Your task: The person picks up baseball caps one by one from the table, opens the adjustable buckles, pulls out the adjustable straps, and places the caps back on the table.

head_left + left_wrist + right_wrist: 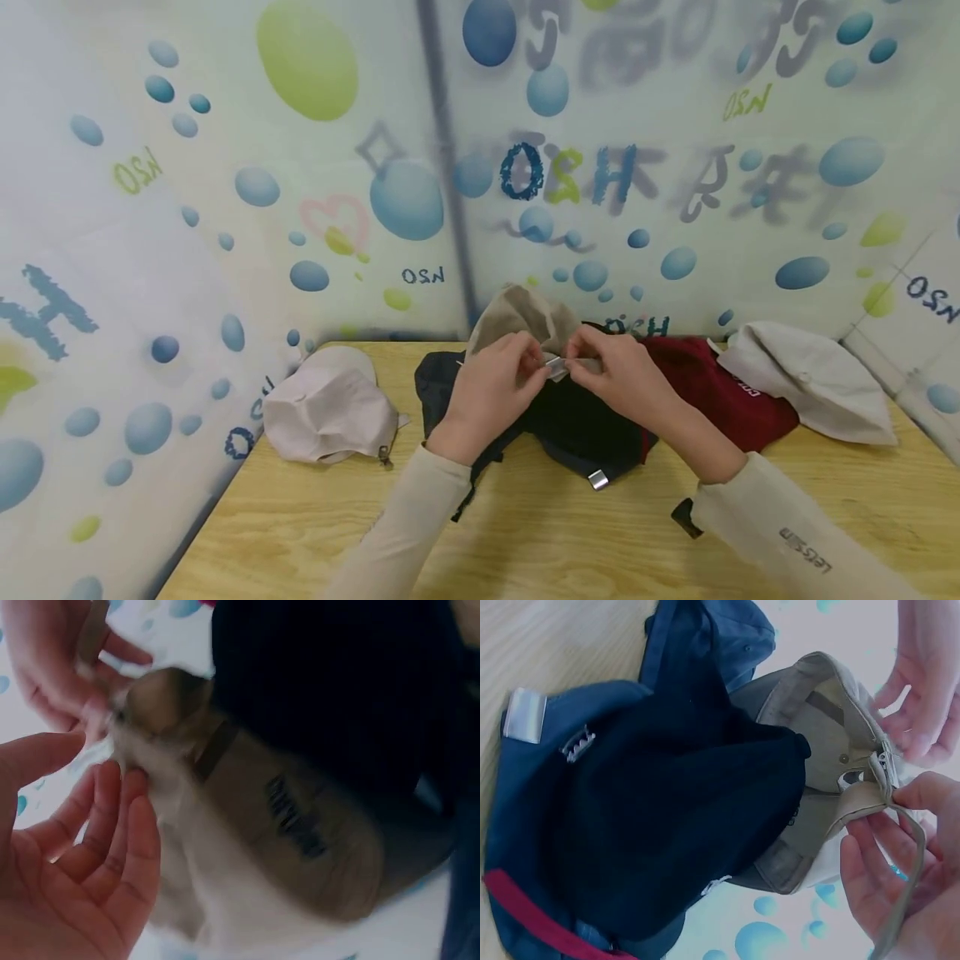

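Both hands are at the back strap of a beige cap, around its metal buckle. My left hand has its fingertips at the cap's edge beside the buckle, thumb and fingers curled toward it. On the other side, my right hand pinches the strap, whose loose tail hangs across the palm in the right wrist view. The cap's opening faces me, and dark lettering shows on it in the left wrist view. Directly below lies a dark navy cap with a silver clasp.
A pale pinkish cap lies at the table's left. To the right are a dark red cap and an off-white cap. The wooden table ends against a patterned wall. Another dark blue cap lies close by.
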A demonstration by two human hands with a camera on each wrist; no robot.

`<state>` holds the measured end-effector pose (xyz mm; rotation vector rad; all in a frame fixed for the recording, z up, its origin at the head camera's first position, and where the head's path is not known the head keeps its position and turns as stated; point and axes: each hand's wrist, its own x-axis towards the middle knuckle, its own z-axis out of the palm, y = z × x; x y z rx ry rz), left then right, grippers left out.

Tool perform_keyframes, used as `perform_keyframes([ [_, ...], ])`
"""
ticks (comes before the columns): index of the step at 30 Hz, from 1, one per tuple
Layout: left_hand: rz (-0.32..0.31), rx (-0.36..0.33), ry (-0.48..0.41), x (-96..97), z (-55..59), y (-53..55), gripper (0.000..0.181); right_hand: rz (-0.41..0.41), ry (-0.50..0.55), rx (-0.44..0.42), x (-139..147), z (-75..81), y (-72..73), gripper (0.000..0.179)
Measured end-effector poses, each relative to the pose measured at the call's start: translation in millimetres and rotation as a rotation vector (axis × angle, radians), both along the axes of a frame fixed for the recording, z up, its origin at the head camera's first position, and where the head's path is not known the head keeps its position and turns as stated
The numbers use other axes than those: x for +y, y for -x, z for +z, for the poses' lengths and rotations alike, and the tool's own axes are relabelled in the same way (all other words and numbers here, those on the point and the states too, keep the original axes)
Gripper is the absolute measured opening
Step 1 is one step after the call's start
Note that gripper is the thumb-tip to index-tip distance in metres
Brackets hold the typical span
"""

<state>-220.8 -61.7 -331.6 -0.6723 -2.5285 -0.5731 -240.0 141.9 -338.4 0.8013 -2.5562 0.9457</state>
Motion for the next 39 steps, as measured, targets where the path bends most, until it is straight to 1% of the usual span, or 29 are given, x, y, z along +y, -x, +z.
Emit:
perform_keyframes([
  [3, 0.0, 0.004, -0.016, 5.1, -9.8, -0.3, 0.024, 0.006, 0.037, -0.021, -2, -2.2, 1.1, 0.007],
  [6, 0.026, 0.006, -0.014, 9.6, -16.1, -0.1, 0.032, 0.0, 0.09, -0.058, -5, -4.0, 1.2, 0.005],
  [9, 0.055, 0.021, -0.015, 12.9, -20.7, 1.0, 0.037, -0.001, 0.181, -0.137, -8, -6.5, 1.6, 0.005],
  [13, 0.086, 0.023, -0.025, 13.5, -24.7, 2.9, 0.036, 0.023, 0.323, -0.278, -11, -9.6, 3.5, 0.014],
  [15, 0.096, 0.003, -0.03, 12.1, -25.9, 3.2, 0.033, 0.054, 0.38, -0.338, -11, -11.2, 5.3, 0.021],
  [18, 0.108, -0.012, -0.036, 9.2, -27.8, 3.4, 0.03, 0.129, 0.469, -0.426, -10, -12.7, 8.2, 0.031],
  [20, 0.112, -0.001, -0.045, 7.5, -29.0, 3.3, 0.028, 0.168, 0.494, -0.46, -9, -13.4, 9.7, 0.033],
  [22, 0.111, 0.017, -0.044, 6.2, -30.4, 2.5, 0.03, 0.2, 0.508, -0.495, -8, -13.5, 9.9, 0.032],
  [26, 0.094, 0.025, -0.035, 5.1, -33.6, -1.1, 0.04, 0.204, 0.443, -0.467, -6, -15.2, 7.9, 0.026],
  [28, 0.088, 0.02, -0.04, 4.8, -35.3, -3.7, 0.04, 0.191, 0.414, -0.449, -5, -17.2, 6.3, 0.024],
  [32, 0.085, 0.022, -0.053, 3.8, -38.4, -8.3, 0.03, 0.222, 0.451, -0.504, -6, -21.7, 2.9, 0.024],
  [34, 0.092, 0.019, -0.053, 3.3, -38.5, -8.8, 0.031, 0.228, 0.462, -0.504, -8, -22.7, 2.1, 0.026],
  [35, 0.092, 0.016, -0.055, 3.0, -37.9, -8.8, 0.032, 0.223, 0.461, -0.492, -10, -22.4, 1.9, 0.026],
  [39, 0.109, -0.004, -0.074, 2.0, -32.7, -6.7, 0.027, 0.136, 0.397, -0.365, -19, -17.1, 0.8, 0.022],
])
